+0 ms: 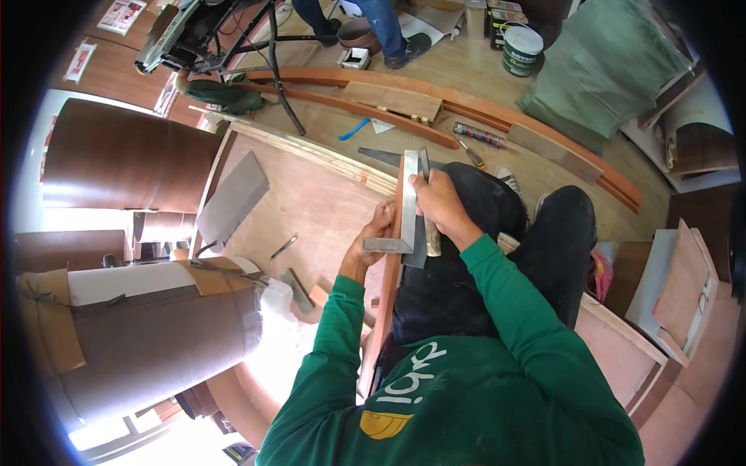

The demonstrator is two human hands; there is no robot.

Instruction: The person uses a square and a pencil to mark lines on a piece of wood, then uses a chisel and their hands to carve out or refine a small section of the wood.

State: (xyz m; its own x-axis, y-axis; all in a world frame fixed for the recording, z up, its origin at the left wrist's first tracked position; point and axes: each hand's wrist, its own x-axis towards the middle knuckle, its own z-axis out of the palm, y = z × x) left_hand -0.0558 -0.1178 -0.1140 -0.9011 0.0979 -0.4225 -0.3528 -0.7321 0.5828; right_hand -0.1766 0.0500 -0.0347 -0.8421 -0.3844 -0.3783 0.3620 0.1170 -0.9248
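Cluttered workroom floor; a pale framed panel lies left. Green sweatshirt shows white lettering above a yellow shape; a green bucket wears a label. Along the panel's right edge, the left grip curls against a brown strip, firmness unclear; the right grip, forearm slanting inward, clutches a wood-handled tool, thumb on a metal square.

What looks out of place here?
Nothing visibly spilled or damaged. The hand tool and cartridge tube lie loose on the floor near a shoe, possibly a trip risk; the grey board sits askew on the pale panel.
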